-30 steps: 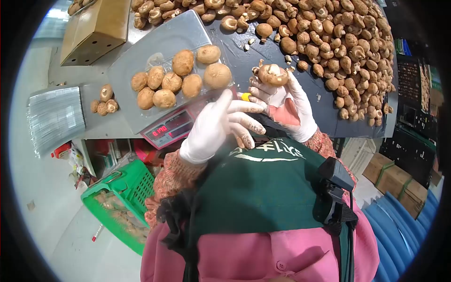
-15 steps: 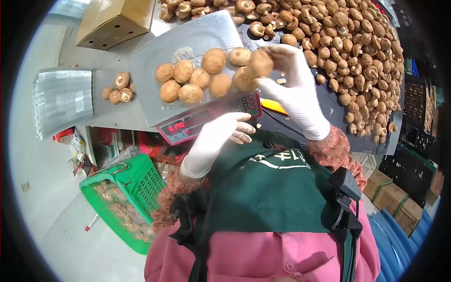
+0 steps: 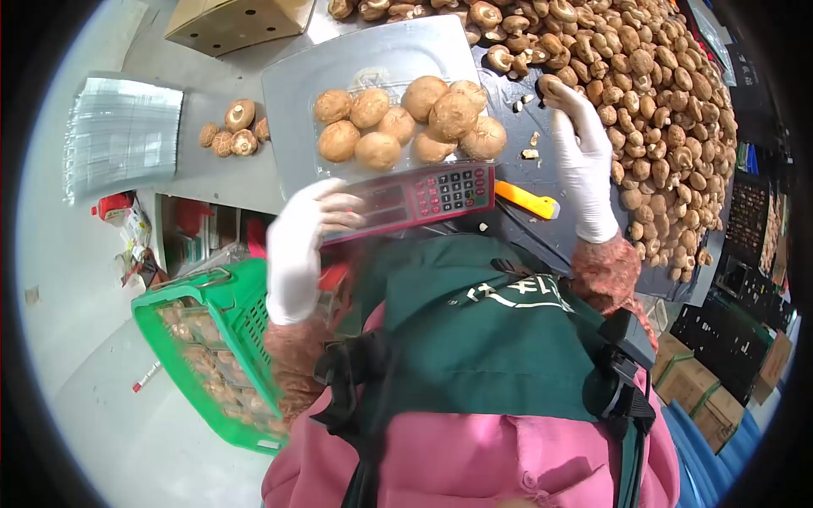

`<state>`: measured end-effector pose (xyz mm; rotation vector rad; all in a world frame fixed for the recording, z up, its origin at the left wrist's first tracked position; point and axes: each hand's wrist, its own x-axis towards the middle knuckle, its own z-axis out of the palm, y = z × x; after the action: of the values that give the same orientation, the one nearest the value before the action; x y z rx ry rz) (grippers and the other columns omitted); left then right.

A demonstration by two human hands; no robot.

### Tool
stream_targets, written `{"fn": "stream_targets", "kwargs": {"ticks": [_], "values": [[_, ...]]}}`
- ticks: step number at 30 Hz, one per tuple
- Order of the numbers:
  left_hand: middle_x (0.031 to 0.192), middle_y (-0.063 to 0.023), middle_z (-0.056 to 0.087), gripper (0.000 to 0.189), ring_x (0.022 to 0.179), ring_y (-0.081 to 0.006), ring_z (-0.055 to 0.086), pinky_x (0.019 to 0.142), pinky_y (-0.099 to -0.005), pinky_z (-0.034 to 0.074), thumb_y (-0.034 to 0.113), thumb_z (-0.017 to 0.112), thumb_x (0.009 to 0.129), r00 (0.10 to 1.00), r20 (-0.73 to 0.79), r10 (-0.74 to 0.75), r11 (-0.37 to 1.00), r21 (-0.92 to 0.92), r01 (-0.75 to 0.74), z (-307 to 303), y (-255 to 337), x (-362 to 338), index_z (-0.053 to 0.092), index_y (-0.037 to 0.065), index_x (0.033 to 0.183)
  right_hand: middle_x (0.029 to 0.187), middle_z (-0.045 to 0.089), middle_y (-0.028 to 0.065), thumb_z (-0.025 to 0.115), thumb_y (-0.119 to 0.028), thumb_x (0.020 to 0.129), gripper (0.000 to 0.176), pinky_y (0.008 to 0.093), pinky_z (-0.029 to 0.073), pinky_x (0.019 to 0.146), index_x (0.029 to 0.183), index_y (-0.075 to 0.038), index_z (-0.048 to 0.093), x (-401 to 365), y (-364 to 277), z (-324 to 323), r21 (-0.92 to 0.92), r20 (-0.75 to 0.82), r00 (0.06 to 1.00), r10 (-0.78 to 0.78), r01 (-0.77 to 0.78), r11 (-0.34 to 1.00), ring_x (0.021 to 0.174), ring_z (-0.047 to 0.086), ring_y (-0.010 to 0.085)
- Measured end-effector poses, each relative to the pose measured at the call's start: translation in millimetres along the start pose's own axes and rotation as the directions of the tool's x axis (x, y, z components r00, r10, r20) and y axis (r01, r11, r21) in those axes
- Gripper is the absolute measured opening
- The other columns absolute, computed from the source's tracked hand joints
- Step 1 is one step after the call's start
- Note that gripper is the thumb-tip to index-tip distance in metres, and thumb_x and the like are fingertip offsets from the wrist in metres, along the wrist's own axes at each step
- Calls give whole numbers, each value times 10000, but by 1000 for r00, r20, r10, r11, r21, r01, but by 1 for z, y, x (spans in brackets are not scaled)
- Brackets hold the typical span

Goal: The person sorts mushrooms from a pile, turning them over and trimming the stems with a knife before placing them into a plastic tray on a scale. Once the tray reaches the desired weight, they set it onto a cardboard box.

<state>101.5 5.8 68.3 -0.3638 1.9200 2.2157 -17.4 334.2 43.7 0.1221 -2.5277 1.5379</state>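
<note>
Brown mushrooms (image 3: pixel 377 151) lie in a clear plastic tray on the metal plate of a pink-red scale (image 3: pixel 406 200); one mushroom (image 3: pixel 453 114) rests on top of others. My left hand (image 3: pixel 298 245), white-gloved and slightly blurred, is by the scale's front left edge, fingers spread and holding nothing visible. To the right of the tray, my gloved right hand (image 3: pixel 583 152) reaches to the edge of the mushroom heap (image 3: pixel 660 127). Its fingertips touch a mushroom (image 3: pixel 549 85), with the thumb held apart from them. No digits can be read on the scale's display.
A yellow-handled tool (image 3: pixel 527 200) lies right of the scale. To the left are a stack of clear trays (image 3: pixel 123 140) and a few loose mushrooms (image 3: pixel 240 114). A cardboard box (image 3: pixel 241 25) stands at the back, and a green basket (image 3: pixel 182 364) holds packed mushrooms below.
My right hand has let go of a mushroom over the tray and moved right to the heap. My left hand has shifted left. The view has shifted, and the display's red digits no longer show.
</note>
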Motion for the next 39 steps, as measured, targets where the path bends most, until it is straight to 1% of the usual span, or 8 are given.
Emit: {"fn": "stream_targets", "kwargs": {"ticks": [3, 7, 13, 19, 23, 26, 31, 39], "values": [[1070, -148, 658, 434, 906, -203, 650, 834, -315, 510, 284, 446, 1061, 956, -268, 121, 990, -35, -135, -49, 1, 4, 531, -77, 1285, 1203, 664, 102, 556, -139, 1009, 322, 275, 487, 936, 1282, 24, 609, -11, 5, -20, 144, -2, 960, 280, -276, 950, 1040, 638, 142], [1049, -125, 669, 375, 898, -178, 657, 824, -292, 517, 251, 551, 1031, 906, -400, 141, 989, 102, -109, -75, 0, 16, 579, -48, 1257, 1152, 662, 89, 578, -161, 1015, 351, 276, 520, 877, 1294, 52, 586, -22, 30, -20, 332, 145, 933, 330, -360, 872, 975, 654, 138], [1042, -116, 707, 344, 884, -165, 690, 805, -279, 549, 214, 602, 992, 964, -260, 63, 981, 194, -11, -69, -17, 40, 621, -31, 1232, 1116, 661, 71, 622, -149, 989, 344, 249, 527, 790, 1275, 39, 592, -25, 32, -3, 350, 356, 840, 409, -526, 775, 871, 657, 117], [939, -109, 696, 353, 763, -147, 680, 659, -247, 534, 195, 633, 962, 981, -182, -61, 969, 226, 102, -47, -21, 54, 607, -44, 1220, 1089, 669, 79, 653, -135, 960, 325, 255, 546, 770, 1236, 29, 598, -25, 23, 16, 409, 478, 767, 428, -625, 665, 865, 652, 114], [864, -96, 667, 299, 682, -149, 668, 554, -229, 510, 109, 641, 939, 976, -161, -149, 982, 92, 166, -42, -28, 63, 569, -42, 1187, 999, 686, 73, 674, -133, 933, 298, 255, 557, 750, 1190, -10, 588, -22, 28, 26, 433, 488, 738, 466, -668, 605, 852, 674, 126], [831, -94, 656, 206, 651, -147, 656, 540, -233, 508, 81, 632, 930, 976, -178, -122, 987, 83, 138, -41, -27, 66, 566, -17, 1099, 922, 668, 46, 676, -109, 913, 236, 257, 556, 727, 1121, -33, 593, -16, 23, 31, 431, 516, 728, 451, -676, 598, 769, 651, 115], [806, -91, 649, 154, 633, -144, 644, 538, -237, 505, 53, 612, 923, 977, -200, -73, 997, 23, 79, -63, -12, 81, 559, 2, 1058, 959, 663, 50, 665, -112, 916, 230, 295, 560, 753, 1120, -36, 593, 12, 8, 44, 450, 568, 728, 384, -665, 596, 829, 646, 129], [819, -81, 635, 162, 639, -148, 636, 544, -236, 497, 55, 617, 926, 924, -375, 71, 997, 53, -55, -143, 57, 169, 571, -1, 1070, 958, 619, 68, 652, -57, 886, 232, 307, 591, 737, 1086, 11, 557, 136, -63, 131, 504, 621, 744, 247, -620, 601, 823, 652, 143]]}}
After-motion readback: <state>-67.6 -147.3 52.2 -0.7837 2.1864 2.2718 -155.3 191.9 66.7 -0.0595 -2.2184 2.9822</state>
